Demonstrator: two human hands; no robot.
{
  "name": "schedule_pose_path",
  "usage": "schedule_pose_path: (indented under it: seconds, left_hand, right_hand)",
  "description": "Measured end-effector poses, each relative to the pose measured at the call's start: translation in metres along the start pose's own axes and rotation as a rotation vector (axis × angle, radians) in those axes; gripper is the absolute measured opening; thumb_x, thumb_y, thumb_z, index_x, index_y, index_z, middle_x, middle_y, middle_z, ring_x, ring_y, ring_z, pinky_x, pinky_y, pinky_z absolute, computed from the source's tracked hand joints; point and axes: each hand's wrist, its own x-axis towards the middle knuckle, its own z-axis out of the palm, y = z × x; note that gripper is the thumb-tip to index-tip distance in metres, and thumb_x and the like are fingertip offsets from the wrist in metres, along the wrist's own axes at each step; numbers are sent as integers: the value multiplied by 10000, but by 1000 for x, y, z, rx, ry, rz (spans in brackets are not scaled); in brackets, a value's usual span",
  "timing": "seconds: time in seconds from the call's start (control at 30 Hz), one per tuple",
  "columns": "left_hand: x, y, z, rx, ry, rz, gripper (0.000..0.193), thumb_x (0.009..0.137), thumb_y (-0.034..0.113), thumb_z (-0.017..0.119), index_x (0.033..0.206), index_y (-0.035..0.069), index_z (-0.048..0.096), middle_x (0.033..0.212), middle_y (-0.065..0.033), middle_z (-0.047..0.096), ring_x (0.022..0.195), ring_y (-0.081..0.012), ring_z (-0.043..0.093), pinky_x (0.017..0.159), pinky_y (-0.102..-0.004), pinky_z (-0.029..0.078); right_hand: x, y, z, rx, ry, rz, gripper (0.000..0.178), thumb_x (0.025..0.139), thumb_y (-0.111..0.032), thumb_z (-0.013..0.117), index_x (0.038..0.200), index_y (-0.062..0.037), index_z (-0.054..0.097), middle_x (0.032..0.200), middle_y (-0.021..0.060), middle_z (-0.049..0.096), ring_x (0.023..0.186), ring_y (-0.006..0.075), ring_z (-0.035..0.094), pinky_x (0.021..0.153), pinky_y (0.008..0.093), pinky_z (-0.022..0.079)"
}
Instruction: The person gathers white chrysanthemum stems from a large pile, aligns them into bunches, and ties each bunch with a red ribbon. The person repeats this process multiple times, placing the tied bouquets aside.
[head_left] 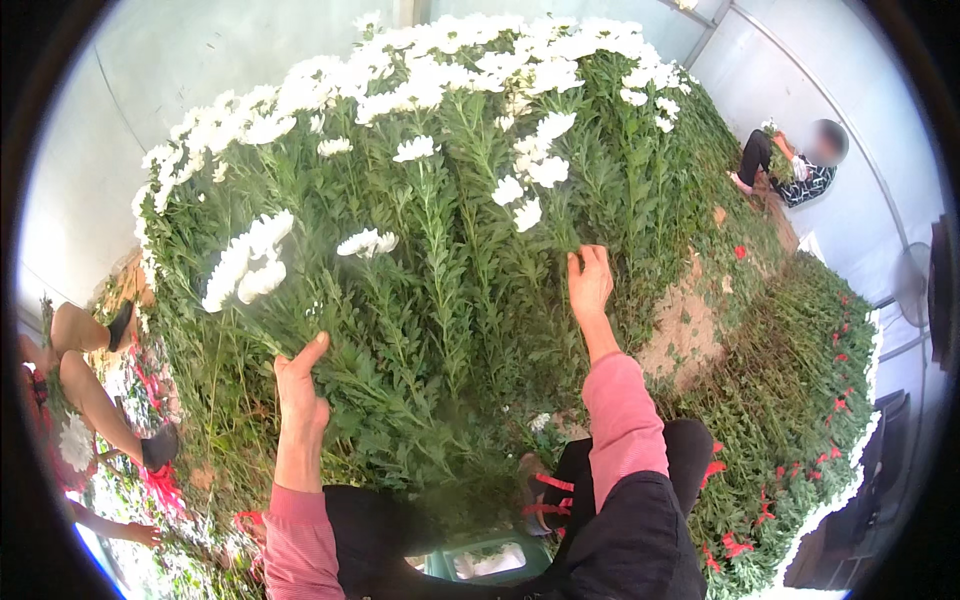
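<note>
A large heap of white chrysanthemums lies in front of me, blooms at the far end and leafy green stems toward me. On the left, my left hand is closed around chrysanthemum stems, its thumb raised along them. A cluster of white blooms extends beyond that hand. Farther right, my right hand reaches onto the heap, its fingers closed at a chrysanthemum stem below several white blooms. Leaves partly hide what its fingertips grip.
Bundled green stems with red ties lie to the right, beside bare soil. A green container sits near my lap. One person sits far right with flowers; another person's legs show at left.
</note>
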Motion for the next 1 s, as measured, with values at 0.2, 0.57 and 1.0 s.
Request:
schedule_pose_path:
  seconds: [0.2,0.57,1.0]
  left_hand:
    - [-4,3,-1,-9,-66,-6,486,801,75,790,1142,40,445,1093,-110,628,1009,-214,616,909,-421,515]
    - [-13,9,5,13,74,-54,674,777,103,814,1247,-33,350,1158,-170,567,1134,-266,560,996,-454,452]
    - [5,-3,-21,-230,-195,-111,508,833,140,783,1102,50,363,1088,-154,570,941,-247,629,816,-423,555]
  right_hand:
    - [-14,-73,-20,39,40,-190,167,949,-160,619,1026,-33,543,1069,144,547,834,376,611,701,464,507]
    - [28,-147,-31,79,-119,-388,293,1001,-271,578,1135,-10,566,1064,164,588,867,377,651,724,460,523]
    - [-146,-283,-67,502,-340,-747,476,920,-166,679,1359,-31,554,906,79,503,645,217,581,535,325,509]
